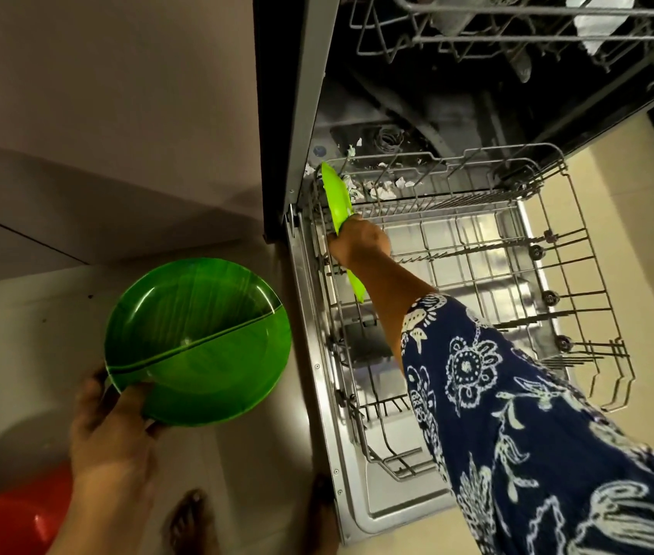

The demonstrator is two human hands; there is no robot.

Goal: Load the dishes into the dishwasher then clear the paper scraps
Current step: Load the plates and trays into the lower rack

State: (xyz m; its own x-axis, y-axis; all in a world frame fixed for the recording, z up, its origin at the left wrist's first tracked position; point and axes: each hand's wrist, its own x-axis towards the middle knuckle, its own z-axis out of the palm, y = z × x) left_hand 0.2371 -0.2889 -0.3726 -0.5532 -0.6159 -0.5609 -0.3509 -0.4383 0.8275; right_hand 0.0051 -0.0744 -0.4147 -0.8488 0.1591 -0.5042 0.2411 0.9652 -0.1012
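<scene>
Kitchen seen from above: a pale floor (pixel 237 454) at lower centre, plain cabinet fronts (pixel 117 114) filling the upper left, and an open dishwasher across the right half of the frame. Bare feet (pixel 185 522) stand at the bottom edge, beside a red basin (pixel 5 522) in the lower left corner.

At lower left, the left hand (pixel 113 430) grips the near rim of the dark green plates (pixel 197 342), thumb on top and fingers curled beneath. There appear to be two, stacked slightly offset and held level over the floor, outside the machine.

The lowered door (pixel 389 494) carries the pulled-out lower rack (pixel 477 250). A patterned blue sleeve (pixel 517 414) runs up from lower right to the right hand (pixel 359 240) at centre frame, which pinches the edge of a light green plate (pixel 335 194). This plate stands on edge along the rack's left side; whether it is seated between tines cannot be told.

The plates look like stiff, light plastic, smooth and probably slick when wet, and unlikely to chip. The rim is the best hold, leaving the lower edge free to drop into a slot.

White paper scraps (pixel 387 190) lie at the rack's far end and on the tub floor behind it. The upper rack (pixel 517 38) crosses the top of the frame.
</scene>
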